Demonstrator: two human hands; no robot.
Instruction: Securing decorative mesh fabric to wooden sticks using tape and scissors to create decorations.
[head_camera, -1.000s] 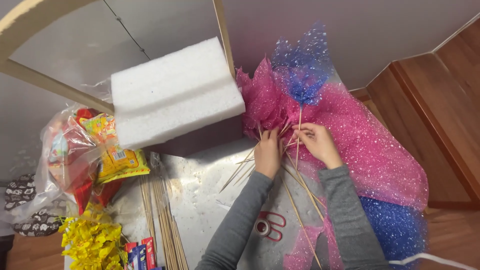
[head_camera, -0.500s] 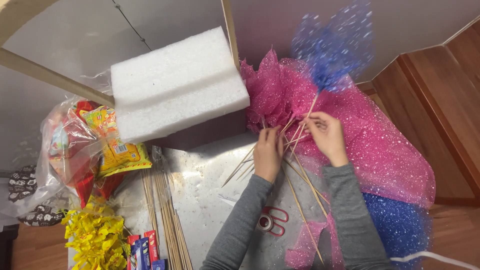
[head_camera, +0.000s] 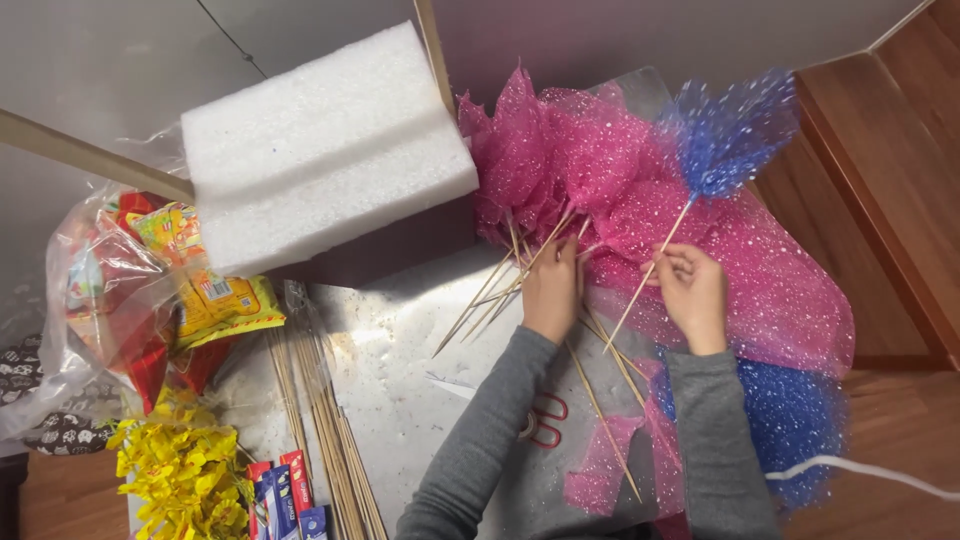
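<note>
Far left: clear plastic bag of snack packets; near left, yellow artificial flowers and small red and blue sachets. A bundle of bare wooden skewers lies on the silver-covered tabletop, long axis running near to far. A white foam block sits at the far side, no skewer stuck into it.

Centre: pink mesh flowers on skewers lie in a heap, heads far, sticks fanning toward the near left. The left hand rests on those sticks, fingers curled down over them; whether it grips any cannot be told. Red-handled scissors lie partly hidden under the left sleeve.

Right: the right hand pinches the stick of the blue mesh flower, fingers closed on it at mid-length. Its long axis runs diagonally, head pointing far right, bare tip near left. Beneath lie loose pink mesh and blue mesh.

Progress, as a judgement: several pink flowers made, 1 blue visible, and much mesh and many skewers unused, so well short of finished.
</note>
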